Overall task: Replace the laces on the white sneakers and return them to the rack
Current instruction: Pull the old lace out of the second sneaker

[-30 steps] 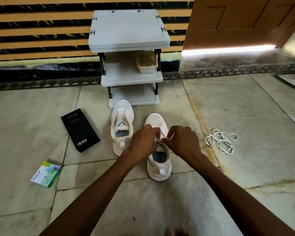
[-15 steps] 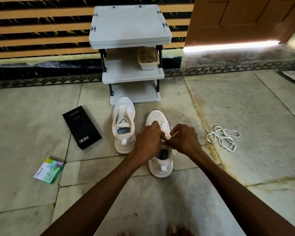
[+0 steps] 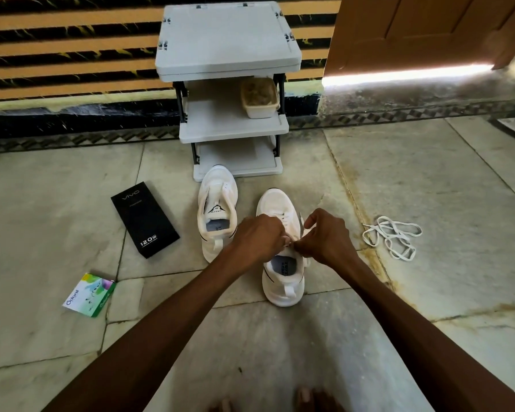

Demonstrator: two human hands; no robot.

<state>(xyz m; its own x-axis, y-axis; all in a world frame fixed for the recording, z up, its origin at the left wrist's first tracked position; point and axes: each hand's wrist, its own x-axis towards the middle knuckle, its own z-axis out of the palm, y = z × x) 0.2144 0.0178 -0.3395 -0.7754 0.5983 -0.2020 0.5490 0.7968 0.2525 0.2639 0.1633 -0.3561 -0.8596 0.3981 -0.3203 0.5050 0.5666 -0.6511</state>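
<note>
**A:** Where are the hands working?

**B:** Both are hovering over the nearer white mesh sneaker (image 3: 283,281), which is standing on the pale stone floor (image 3: 428,179) with its toe pointing toward the rack. The right hand (image 3: 327,236) is pinching a flat white lace (image 3: 303,226) above the tongue. The left hand (image 3: 257,237) is curling its fingers right beside it, and the two hands are almost touching.

**A:** Is the left hand gripping that lace too?

**B:** Its fingertips are closing on a bit of white at the top eyelets, though the knuckles are hiding most of it.

**A:** And the other shoe?

**B:** The second white sneaker (image 3: 217,209) is sitting just to the left, with its toe at the foot of the grey plastic three-shelf rack (image 3: 229,40). A loose tangle of white laces (image 3: 391,237) is lying on the floor to the right, well apart from the shoes. A black rectangular box (image 3: 144,220) and a small green-and-white packet (image 3: 89,294) are lying to the left. A beige plastic tub (image 3: 260,98) is sitting on the rack's middle shelf.
</note>
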